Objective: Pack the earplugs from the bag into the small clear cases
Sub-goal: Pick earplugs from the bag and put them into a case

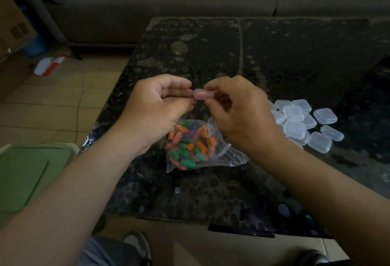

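A small clear case (203, 94) with something pink inside is held above the table between both hands. My left hand (157, 107) pinches its left end with fingertips and thumb. My right hand (238, 109) pinches its right end the same way. Below the hands lies an open clear zip bag (198, 149) full of several green, orange, pink and purple earplugs (190, 143). A heap of several clear cases (304, 124) lies on the table just right of my right hand.
The dark glass table (211, 192) has a pebble pattern; its near edge runs just above my knees. A green lid or bin (23, 177) sits at the left. A grey sofa (168, 2) stands behind the table, cardboard boxes (12, 25) at far left.
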Demonstrator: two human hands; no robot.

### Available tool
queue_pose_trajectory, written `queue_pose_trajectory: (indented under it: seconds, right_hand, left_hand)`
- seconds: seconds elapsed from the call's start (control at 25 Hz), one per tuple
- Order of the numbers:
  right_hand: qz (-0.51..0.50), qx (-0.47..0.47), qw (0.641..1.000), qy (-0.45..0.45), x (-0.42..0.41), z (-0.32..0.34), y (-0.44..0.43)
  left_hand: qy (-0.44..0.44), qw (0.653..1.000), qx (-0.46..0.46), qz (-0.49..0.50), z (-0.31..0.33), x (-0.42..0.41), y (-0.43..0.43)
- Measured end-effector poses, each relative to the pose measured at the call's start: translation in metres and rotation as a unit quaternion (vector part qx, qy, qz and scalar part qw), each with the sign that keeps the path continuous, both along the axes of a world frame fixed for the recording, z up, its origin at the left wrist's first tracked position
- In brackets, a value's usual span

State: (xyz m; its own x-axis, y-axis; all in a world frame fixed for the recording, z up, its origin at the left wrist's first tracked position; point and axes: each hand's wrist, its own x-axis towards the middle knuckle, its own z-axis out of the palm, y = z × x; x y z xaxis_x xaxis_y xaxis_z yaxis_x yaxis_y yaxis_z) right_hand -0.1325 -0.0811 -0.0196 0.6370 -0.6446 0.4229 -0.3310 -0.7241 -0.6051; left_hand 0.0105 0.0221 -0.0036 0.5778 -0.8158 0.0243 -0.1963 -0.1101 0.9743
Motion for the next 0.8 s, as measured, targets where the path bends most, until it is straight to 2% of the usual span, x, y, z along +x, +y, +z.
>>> queue_pose_trajectory:
  seconds: [0.12, 0.32, 0.44, 0.72, 0.8]
  right_hand:
    - [0.034, 0.086, 0.995, 0.034, 0.007, 0.003, 0.001]
    - [0.137, 0.173, 0.961, 0.165, 0.012, 0.002, 0.001]
    - [0.153, 0.164, 0.948, 0.226, 0.014, -0.004, 0.002]
    - [0.149, 0.154, 0.938, 0.274, 0.021, -0.017, -0.004]
    - [0.151, 0.150, 0.935, 0.283, 0.022, -0.021, -0.004]
  left_hand:
    - [0.014, 1.000, 0.007, 0.024, -0.002, 0.010, -0.002]
    - [-0.071, 0.992, 0.104, 0.024, -0.014, 0.025, -0.004]
    - [-0.105, 0.984, 0.146, 0.001, -0.022, 0.028, -0.003]
    - [-0.207, 0.948, 0.238, -0.039, -0.029, 0.027, -0.005]
    - [-0.213, 0.944, 0.248, -0.043, -0.028, 0.026, -0.004]
